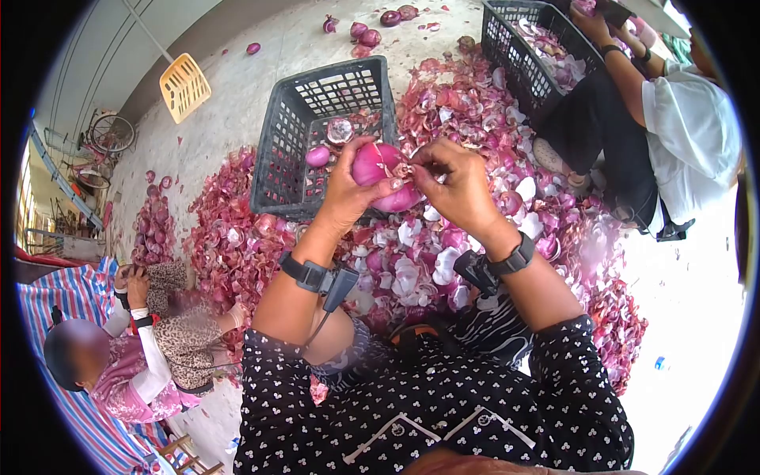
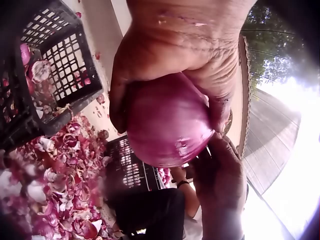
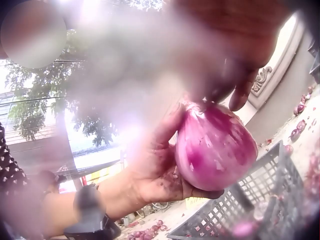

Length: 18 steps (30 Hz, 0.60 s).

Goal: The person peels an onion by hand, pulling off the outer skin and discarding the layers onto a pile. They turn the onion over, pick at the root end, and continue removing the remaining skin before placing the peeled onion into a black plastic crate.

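Observation:
A large red onion (image 1: 370, 168) with shiny magenta skin is gripped by my left hand (image 1: 347, 186), thumb on the near side and fingers around the far side. At its dry, papery tip, my right hand (image 1: 457, 180) pinches with thumb and forefinger. The right wrist view shows the onion (image 3: 217, 147) cupped from below by the left hand (image 3: 162, 172), its neck up against the right fingers. Just behind it stands a black plastic crate (image 1: 273, 131) with a few onions inside. In the left wrist view, the onion (image 2: 167, 122) fills the left palm.
Loose onion skins (image 1: 443, 103) are heaped around the crate and below my hands. A second crate (image 1: 507, 71) at the upper right is beside a person in a white shirt (image 1: 689, 119). Another person (image 1: 127, 364) sits at the left. A yellow slotted scoop (image 1: 185, 87) stands behind.

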Each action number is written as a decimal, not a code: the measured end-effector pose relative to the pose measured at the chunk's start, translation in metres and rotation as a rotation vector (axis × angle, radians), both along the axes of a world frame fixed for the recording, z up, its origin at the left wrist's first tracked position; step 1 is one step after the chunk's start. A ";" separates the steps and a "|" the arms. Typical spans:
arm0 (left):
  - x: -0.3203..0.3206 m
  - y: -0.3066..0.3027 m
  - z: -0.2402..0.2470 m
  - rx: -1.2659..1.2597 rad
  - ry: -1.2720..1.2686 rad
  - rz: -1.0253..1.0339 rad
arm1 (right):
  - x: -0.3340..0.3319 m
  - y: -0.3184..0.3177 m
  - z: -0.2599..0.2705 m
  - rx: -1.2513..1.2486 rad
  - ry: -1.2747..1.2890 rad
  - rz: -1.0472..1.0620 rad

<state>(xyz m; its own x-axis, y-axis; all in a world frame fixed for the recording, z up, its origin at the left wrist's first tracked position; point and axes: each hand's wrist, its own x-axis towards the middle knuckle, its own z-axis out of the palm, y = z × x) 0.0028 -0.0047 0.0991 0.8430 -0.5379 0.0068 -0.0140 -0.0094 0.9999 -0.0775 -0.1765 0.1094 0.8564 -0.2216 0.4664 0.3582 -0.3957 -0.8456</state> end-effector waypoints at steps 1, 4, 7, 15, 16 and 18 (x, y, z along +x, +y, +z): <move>-0.001 -0.001 0.001 0.012 0.012 0.001 | 0.000 0.000 0.001 -0.017 0.010 -0.013; 0.000 -0.001 -0.002 -0.025 0.053 0.017 | 0.000 0.002 0.003 0.047 -0.014 -0.013; -0.004 -0.003 0.003 -0.065 0.096 0.017 | 0.000 0.002 0.004 0.093 -0.045 0.009; -0.004 -0.003 0.001 -0.021 0.076 0.027 | -0.001 -0.001 0.002 -0.029 -0.079 0.002; -0.003 -0.003 0.000 -0.025 0.064 0.034 | -0.001 0.000 0.002 -0.040 -0.097 -0.001; -0.005 -0.003 0.003 -0.018 0.075 0.030 | -0.001 0.001 0.003 -0.050 -0.114 -0.003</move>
<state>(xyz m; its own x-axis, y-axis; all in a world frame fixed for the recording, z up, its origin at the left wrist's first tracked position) -0.0020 -0.0080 0.1021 0.8572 -0.5127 -0.0473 0.0607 0.0094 0.9981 -0.0785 -0.1755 0.1120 0.7966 -0.1980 0.5711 0.4497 -0.4373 -0.7788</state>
